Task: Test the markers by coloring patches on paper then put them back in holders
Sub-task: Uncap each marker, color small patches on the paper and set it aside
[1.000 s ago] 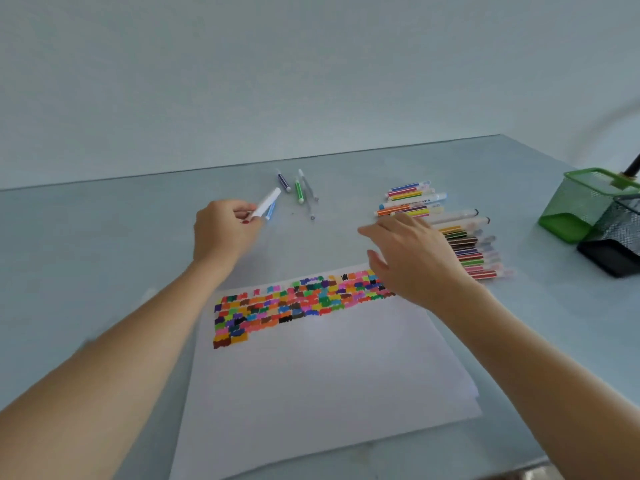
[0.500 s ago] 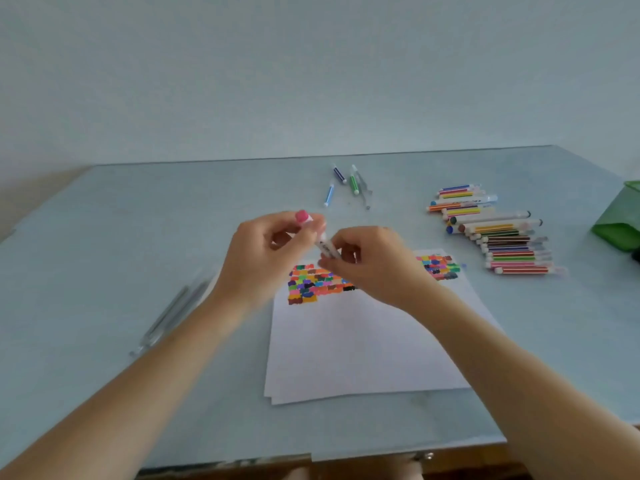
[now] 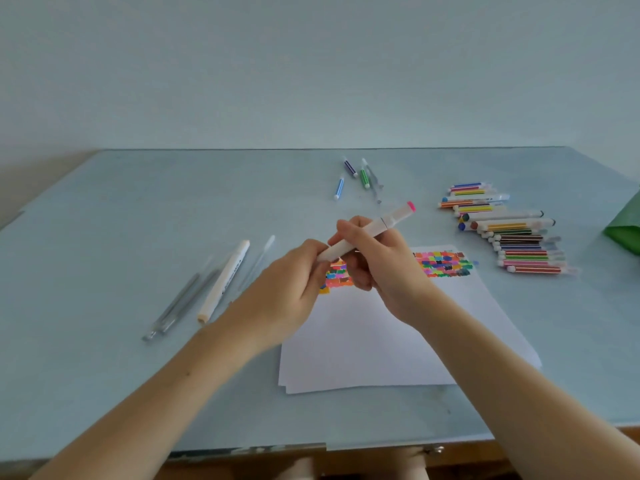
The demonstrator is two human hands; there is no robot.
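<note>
My left hand (image 3: 294,282) and right hand (image 3: 377,268) both grip the white marker (image 3: 367,233) above the paper (image 3: 381,341), mid-counter (image 3: 104,237); a green holder (image 3: 625,230), contents unseen, sits at the right edge.

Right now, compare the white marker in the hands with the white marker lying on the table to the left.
The held white marker is off the table, gripped by the left hand and right hand; the lying white marker rests untouched on the table. The held one shows a pink end cap, the lying one a beige end. The held one tilts up to the right; the other lies flat. Both have white barrels.
</note>
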